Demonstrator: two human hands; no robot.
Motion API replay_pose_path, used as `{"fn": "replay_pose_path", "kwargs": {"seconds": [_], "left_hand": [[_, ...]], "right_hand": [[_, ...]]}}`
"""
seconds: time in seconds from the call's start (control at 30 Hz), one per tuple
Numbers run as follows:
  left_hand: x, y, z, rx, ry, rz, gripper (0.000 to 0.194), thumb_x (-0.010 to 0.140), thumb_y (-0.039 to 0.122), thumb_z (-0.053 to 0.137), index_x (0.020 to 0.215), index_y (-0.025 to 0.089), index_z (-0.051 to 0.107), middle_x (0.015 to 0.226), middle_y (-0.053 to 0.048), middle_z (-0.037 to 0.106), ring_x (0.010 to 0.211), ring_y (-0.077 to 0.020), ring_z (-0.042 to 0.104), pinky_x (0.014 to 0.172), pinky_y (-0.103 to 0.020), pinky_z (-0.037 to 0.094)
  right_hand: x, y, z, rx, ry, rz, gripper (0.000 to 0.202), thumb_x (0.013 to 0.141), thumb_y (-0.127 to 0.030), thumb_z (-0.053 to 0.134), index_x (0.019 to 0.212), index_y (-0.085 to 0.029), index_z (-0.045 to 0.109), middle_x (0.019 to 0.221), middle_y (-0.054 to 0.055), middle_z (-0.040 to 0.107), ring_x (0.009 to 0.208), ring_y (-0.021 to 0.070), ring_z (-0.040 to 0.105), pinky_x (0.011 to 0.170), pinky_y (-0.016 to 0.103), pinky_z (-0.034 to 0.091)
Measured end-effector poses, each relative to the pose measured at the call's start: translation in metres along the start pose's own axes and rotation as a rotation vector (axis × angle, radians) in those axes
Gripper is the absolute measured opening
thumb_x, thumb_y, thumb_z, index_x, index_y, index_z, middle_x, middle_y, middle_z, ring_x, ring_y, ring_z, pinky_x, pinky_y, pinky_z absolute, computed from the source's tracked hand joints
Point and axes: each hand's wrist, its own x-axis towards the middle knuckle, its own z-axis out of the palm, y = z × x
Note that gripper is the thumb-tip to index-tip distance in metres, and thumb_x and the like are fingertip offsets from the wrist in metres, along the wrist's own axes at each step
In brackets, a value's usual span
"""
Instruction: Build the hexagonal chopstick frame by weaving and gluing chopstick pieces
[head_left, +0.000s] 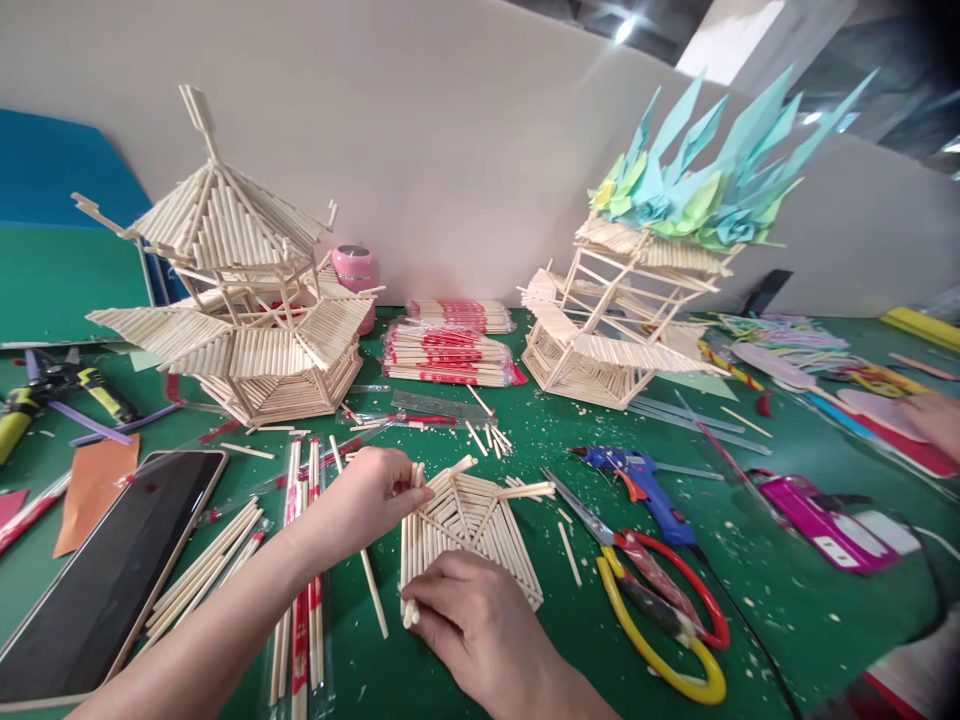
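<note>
A small roof-like panel of pale wooden sticks (487, 530) lies on the green table in front of me. My left hand (386, 495) is closed at its upper left corner, thumb and fingers pinched on the stick ends there. At the lower left corner, my right hand (469, 610) pinches the other stick ends, its fingers partly covering the panel's lower edge. Loose sticks and wrapped stick packs (304, 600) lie just left of the panel, partly under my left forearm.
Stick pavilions stand at the back left (255, 340) and back right (600, 350). Scissors (660, 600), a blue glue gun (641, 485) and a pink power strip (825, 525) lie rightward. A phone (112, 570) lies left. Another person's hand (934, 420) shows far right.
</note>
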Motion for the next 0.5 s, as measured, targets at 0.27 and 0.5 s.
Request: {"fn": "replay_pose_path", "kwargs": {"seconds": [0.27, 0.5], "left_hand": [[0.0016, -0.0008, 0.0009, -0.006, -0.009, 0.001, 0.022, 0.077, 0.027, 0.05, 0.063, 0.014, 0.061, 0.057, 0.0, 0.057, 0.051, -0.0114, 0.046, 0.049, -0.024, 0.033], [-0.0002, -0.0019, 0.0009, -0.01, -0.015, 0.01, 0.024, 0.077, 0.028, 0.05, 0.061, 0.014, 0.06, 0.055, 0.001, 0.055, 0.051, -0.0109, 0.045, 0.048, -0.023, 0.032]], "right_hand": [[0.0019, 0.0017, 0.0002, -0.042, -0.033, -0.004, 0.016, 0.082, -0.019, 0.051, 0.085, -0.02, 0.067, 0.076, 0.003, 0.066, 0.072, 0.0161, 0.059, 0.063, 0.025, 0.043], [0.0031, 0.0003, 0.0, -0.113, -0.063, -0.016, 0.016, 0.083, -0.022, 0.049, 0.079, -0.02, 0.064, 0.072, 0.003, 0.063, 0.069, 0.0159, 0.057, 0.06, 0.025, 0.041]]}}
